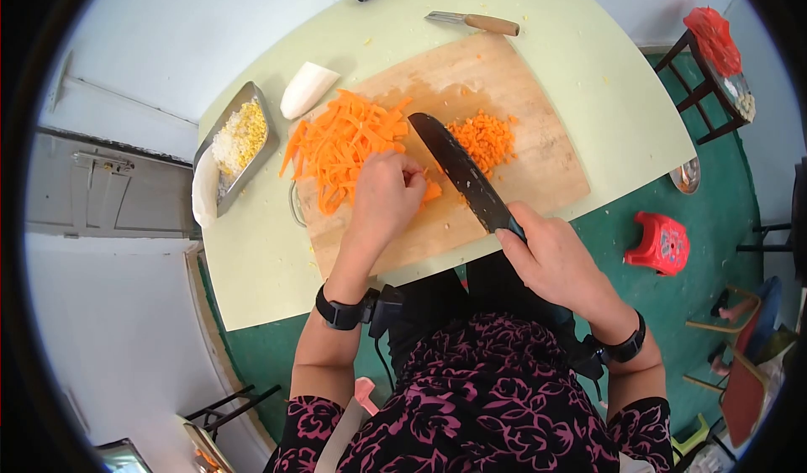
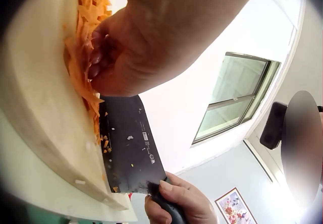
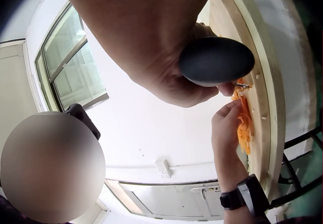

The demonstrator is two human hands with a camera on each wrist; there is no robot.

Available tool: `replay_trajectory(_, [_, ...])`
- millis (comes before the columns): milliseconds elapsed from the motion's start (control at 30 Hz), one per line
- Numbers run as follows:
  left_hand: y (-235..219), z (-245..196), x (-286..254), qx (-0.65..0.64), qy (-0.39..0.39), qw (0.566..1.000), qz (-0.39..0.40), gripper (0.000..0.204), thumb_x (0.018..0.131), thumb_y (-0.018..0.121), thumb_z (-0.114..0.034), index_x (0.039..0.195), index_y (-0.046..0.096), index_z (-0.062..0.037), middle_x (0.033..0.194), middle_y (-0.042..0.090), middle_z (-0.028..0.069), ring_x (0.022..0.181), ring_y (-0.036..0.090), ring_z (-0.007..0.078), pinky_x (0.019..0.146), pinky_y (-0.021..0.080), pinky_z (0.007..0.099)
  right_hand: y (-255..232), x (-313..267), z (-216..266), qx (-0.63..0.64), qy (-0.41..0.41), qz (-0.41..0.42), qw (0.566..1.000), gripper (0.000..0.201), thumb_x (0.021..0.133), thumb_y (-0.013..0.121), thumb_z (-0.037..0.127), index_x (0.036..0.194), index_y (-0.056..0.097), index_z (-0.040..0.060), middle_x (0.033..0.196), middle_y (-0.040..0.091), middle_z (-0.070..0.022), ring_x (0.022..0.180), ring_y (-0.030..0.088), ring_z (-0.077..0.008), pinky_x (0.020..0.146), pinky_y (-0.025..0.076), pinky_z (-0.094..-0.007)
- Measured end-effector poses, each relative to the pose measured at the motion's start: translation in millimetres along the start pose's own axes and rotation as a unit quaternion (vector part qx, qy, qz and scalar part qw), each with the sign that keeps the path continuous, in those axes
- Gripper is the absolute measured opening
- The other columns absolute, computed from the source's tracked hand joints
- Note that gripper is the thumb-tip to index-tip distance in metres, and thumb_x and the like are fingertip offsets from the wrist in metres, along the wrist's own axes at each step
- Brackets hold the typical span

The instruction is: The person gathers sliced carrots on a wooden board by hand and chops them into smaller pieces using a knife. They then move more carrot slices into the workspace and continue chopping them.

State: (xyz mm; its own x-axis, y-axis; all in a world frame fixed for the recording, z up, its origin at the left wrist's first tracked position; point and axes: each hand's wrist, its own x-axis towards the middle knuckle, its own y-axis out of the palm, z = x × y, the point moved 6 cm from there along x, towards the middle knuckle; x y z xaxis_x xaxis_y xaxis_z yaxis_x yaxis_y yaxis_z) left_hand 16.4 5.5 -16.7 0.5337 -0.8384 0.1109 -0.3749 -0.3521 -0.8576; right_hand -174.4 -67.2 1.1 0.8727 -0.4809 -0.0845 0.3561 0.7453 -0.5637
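In the head view a black kitchen knife point(image 1: 459, 171) stands over the wooden cutting board point(image 1: 538, 137). My right hand point(image 1: 551, 254) grips its handle, fingers wrapped round it; the handle's butt fills the middle of the right wrist view. Just left of the blade my left hand point(image 1: 388, 191), fingers curled, holds some carrot strips point(image 2: 81, 77) down against the board. A heap of carrot strips point(image 1: 345, 145) lies under and beyond that hand. Finely diced carrot point(image 1: 486, 141) is piled on the blade's right side. Small bits stick to the blade point(image 2: 132, 143).
Left of the board are a peeled white radish piece point(image 1: 308, 89) and a metal tray point(image 1: 267, 141) with chopped yellow and white food and another white piece point(image 1: 204, 191). A wooden-handled peeler or knife point(image 1: 479, 23) lies beyond the board. A red stool point(image 1: 660, 244) stands on the floor.
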Motion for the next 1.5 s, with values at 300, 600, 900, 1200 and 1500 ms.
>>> replay_trajectory(300, [-23, -18, -14, 0.049, 0.16, 0.982, -0.086, 0.008, 0.071, 0.065, 0.0, 0.079, 0.064, -0.0001, 0.081, 0.061, 0.0102, 0.076, 0.056, 0.026, 0.068, 0.046, 0.0338, 2, -2, 2, 0.001, 0.015, 0.012, 1.0, 0.018, 0.089, 0.051, 0.015, 0.087, 0.047, -0.0016, 0.056, 0.052, -0.0215, 0.058, 0.055, -0.0427, 0.054, 0.04, -0.0506])
replay_trajectory(600, [-12, -12, -35, -0.038, 0.143, 0.984, -0.1, 0.015, 0.069, 0.07, -0.001, 0.084, 0.067, -0.0011, 0.083, 0.06, 0.0092, 0.077, 0.054, 0.0274, 0.069, 0.045, 0.0349, 0, -6, 18, -0.032, -0.003, -0.007, 0.999, 0.018, 0.088, 0.051, 0.013, 0.098, 0.047, -0.0011, 0.056, 0.055, -0.0189, 0.055, 0.057, -0.0408, 0.052, 0.043, -0.0497])
replay_trajectory(900, [-3, -14, -42, -0.032, 0.193, 0.972, -0.127, 0.018, 0.068, 0.073, -0.001, 0.084, 0.065, 0.0028, 0.089, 0.062, 0.0123, 0.084, 0.059, 0.0294, 0.071, 0.05, 0.0363, -2, -22, 42, -0.15, -0.051, 0.017, 0.987, 0.023, 0.086, 0.054, 0.012, 0.103, 0.048, -0.0028, 0.053, 0.055, -0.0118, 0.046, 0.057, -0.0299, 0.043, 0.045, -0.0392])
replay_trajectory(1200, [5, -15, -46, -0.006, 0.176, 0.968, -0.176, 0.016, 0.067, 0.072, 0.003, 0.081, 0.065, 0.0018, 0.083, 0.062, 0.012, 0.08, 0.059, 0.0288, 0.068, 0.05, 0.0348, 10, -27, 43, -0.233, -0.036, 0.069, 0.969, 0.034, 0.084, 0.057, 0.01, 0.115, 0.048, -0.0034, 0.058, 0.055, -0.0098, 0.046, 0.056, -0.028, 0.041, 0.043, -0.0376])
replay_trajectory(1500, [8, -16, -45, -0.032, 0.174, 0.971, -0.16, 0.023, 0.06, 0.068, 0.01, 0.083, 0.065, 0.004, 0.085, 0.062, 0.0135, 0.082, 0.059, 0.0317, 0.07, 0.049, 0.0351, 4, -23, 51, -0.269, -0.06, 0.122, 0.953, 0.046, 0.074, 0.057, 0.01, 0.116, 0.052, -0.0085, 0.055, 0.052, -0.0081, 0.04, 0.054, -0.0196, 0.036, 0.042, -0.0317])
